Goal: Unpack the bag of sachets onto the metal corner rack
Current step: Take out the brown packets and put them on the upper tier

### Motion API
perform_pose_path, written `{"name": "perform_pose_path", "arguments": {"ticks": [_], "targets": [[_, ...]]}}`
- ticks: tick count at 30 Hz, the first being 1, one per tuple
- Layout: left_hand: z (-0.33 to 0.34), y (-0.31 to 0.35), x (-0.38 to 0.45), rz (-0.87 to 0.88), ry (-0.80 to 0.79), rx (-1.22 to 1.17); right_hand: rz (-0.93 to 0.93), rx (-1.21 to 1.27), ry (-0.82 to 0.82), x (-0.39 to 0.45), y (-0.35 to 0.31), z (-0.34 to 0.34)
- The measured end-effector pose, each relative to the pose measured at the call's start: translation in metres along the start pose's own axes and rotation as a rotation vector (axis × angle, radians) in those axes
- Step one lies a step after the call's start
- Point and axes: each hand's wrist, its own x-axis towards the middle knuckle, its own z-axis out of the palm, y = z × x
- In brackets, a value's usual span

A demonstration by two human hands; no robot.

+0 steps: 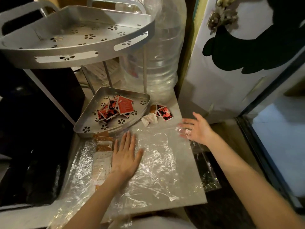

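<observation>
A clear plastic bag (156, 164) lies flattened on the grey counter. My left hand (126, 154) presses flat on its left part, fingers straight. My right hand (197, 128) hovers with spread fingers over the bag's far right corner. The metal corner rack has an empty upper shelf (74, 38) and a lower shelf (140, 98) holding several red sachets (116, 109). A few more red sachets (164, 112) and a white sachet (149, 119) lie on the counter just right of the lower shelf. Brown and white sachets (103, 142) lie left of my left hand.
A large clear water bottle (161, 52) stands behind the rack. A white fridge door (231, 76) stands to the right. A black appliance (33, 146) fills the left side. The counter's front edge (165, 207) runs close to my body.
</observation>
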Motion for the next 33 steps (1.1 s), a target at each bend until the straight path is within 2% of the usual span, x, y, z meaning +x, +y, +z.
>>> {"name": "perform_pose_path", "arguments": {"ticks": [3, 10, 13, 16, 18, 21, 23, 26, 29, 30, 33], "targets": [[0.002, 0.000, 0.000, 0.008, 0.015, 0.014, -0.105, -0.151, 0.002, -0.006, 0.003, -0.003], [0.000, -0.001, 0.002, 0.011, -0.017, -0.029, -0.365, -0.800, 0.254, -0.001, 0.016, -0.005], [-0.008, -0.003, 0.004, 0.013, -0.042, -0.175, -0.522, -1.107, 0.341, 0.000, 0.019, 0.012], [-0.027, -0.004, -0.003, 0.051, 0.029, -0.499, -0.640, -1.505, 0.437, -0.009, 0.016, 0.039], [-0.046, -0.003, -0.012, 0.077, 0.161, -0.637, -0.773, -1.603, 0.364, -0.016, 0.015, 0.065], [-0.069, -0.006, -0.027, 0.079, 0.382, -0.613, -0.880, -1.535, 0.084, -0.022, 0.019, 0.106], [-0.076, -0.015, -0.041, 0.001, 0.430, -0.566, -0.878, -1.458, -0.107, -0.024, 0.025, 0.134], [-0.071, -0.040, -0.063, -0.200, 0.333, -0.581, -0.800, -1.451, -0.306, -0.023, 0.040, 0.168], [-0.060, -0.063, -0.081, -0.533, 0.046, -0.565, -0.801, -1.526, -0.378, -0.025, 0.056, 0.191], [-0.058, -0.068, -0.086, -0.596, -0.038, -0.525, -0.821, -1.546, -0.380, -0.025, 0.060, 0.197], [-0.052, -0.068, -0.093, -0.578, -0.093, -0.471, -0.892, -1.614, -0.367, -0.029, 0.072, 0.207]]}}
